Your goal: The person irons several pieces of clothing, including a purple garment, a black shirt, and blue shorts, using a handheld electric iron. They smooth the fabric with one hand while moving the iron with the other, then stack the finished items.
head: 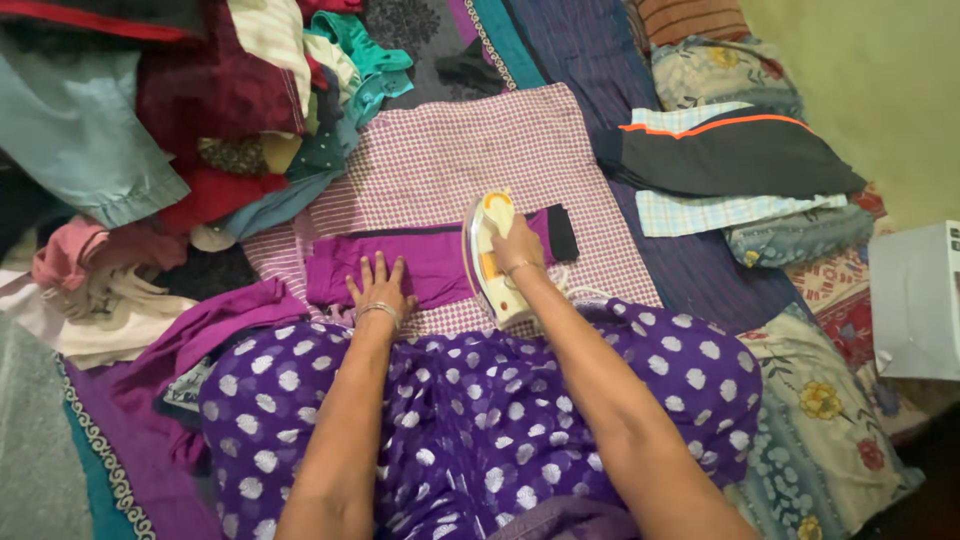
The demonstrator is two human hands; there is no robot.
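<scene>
A purple garment piece point(425, 262) with a dark cuff end lies flat on a pink-and-white checked cloth point(470, 150). My left hand point(378, 285) presses flat on its near edge, fingers spread, a bangle at the wrist. My right hand point(518, 247) grips the handle of a white and yellow iron point(488, 250), which rests on the garment's right part. My lap in purple fabric with white dots point(470, 420) fills the foreground.
A heap of mixed clothes point(180, 110) lies at the left. Folded clothes, a dark piece with an orange stripe on top point(735, 150), are stacked at the right. A white box point(915, 300) sits at the right edge. Floral bedding point(820, 430) lies near right.
</scene>
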